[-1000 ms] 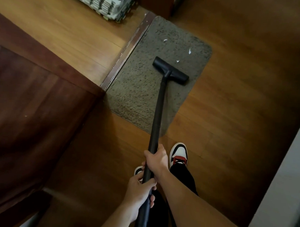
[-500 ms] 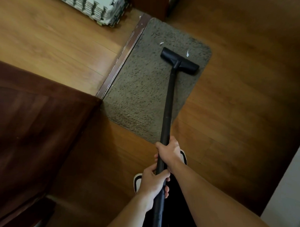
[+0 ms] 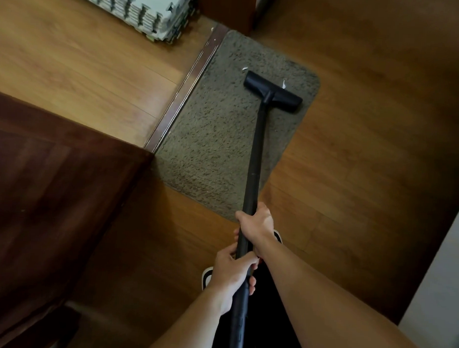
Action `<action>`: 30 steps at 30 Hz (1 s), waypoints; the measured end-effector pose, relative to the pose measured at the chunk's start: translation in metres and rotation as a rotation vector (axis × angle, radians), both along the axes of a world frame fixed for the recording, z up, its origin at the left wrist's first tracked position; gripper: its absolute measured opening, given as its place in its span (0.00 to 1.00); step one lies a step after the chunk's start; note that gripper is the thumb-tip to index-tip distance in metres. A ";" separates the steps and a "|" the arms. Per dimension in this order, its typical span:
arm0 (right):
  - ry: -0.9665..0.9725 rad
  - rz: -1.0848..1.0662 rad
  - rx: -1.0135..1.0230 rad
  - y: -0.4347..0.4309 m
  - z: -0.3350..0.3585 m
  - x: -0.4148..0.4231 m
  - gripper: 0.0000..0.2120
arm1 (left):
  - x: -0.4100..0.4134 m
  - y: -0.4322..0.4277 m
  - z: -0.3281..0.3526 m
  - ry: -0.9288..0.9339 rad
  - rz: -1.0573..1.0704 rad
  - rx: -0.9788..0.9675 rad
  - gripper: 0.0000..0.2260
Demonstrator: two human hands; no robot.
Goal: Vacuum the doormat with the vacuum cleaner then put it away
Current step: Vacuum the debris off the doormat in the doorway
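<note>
A grey-brown shaggy doormat [image 3: 216, 137] lies on the wooden floor beside a metal threshold strip. The black vacuum wand [image 3: 255, 159] runs from my hands up to its wide black nozzle [image 3: 273, 92], which rests on the mat's far right part. Two small white scraps [image 3: 244, 69] lie on the mat just beyond the nozzle. My right hand [image 3: 257, 227] grips the wand higher up. My left hand [image 3: 231, 278] grips it just below, close to my body. The vacuum's body is out of view.
A dark wooden door [image 3: 53, 193] stands at the left, its edge touching the mat's near left corner. A stack of grey foam puzzle tiles [image 3: 148, 12] sits on the floor at the top. A pale wall [image 3: 438, 272] runs along the right. My shoes show below my hands.
The nozzle has slid forward along the mat toward the far end, over one white scrap and up to another. Both hands moved forward with the wand, keeping their grip.
</note>
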State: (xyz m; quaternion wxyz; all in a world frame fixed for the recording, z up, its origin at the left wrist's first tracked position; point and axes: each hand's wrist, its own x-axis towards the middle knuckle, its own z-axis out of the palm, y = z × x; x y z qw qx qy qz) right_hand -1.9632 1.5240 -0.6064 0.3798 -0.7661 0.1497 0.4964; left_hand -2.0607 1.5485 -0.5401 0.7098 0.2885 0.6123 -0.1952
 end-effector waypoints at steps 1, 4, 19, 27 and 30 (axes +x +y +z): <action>0.000 0.010 -0.009 -0.001 0.000 -0.006 0.13 | -0.006 -0.001 0.001 0.001 -0.007 0.002 0.03; 0.014 0.009 -0.031 -0.009 0.001 -0.031 0.13 | -0.029 -0.008 0.005 0.017 -0.026 0.006 0.04; 0.030 -0.028 -0.012 -0.031 0.002 -0.063 0.13 | -0.058 -0.028 0.005 0.044 -0.050 0.011 0.02; 0.002 0.015 -0.027 -0.024 -0.003 -0.022 0.14 | -0.018 -0.019 0.001 0.034 -0.043 -0.005 0.03; 0.002 0.031 -0.033 -0.022 -0.003 -0.002 0.13 | 0.001 -0.017 -0.001 0.042 -0.046 -0.009 0.03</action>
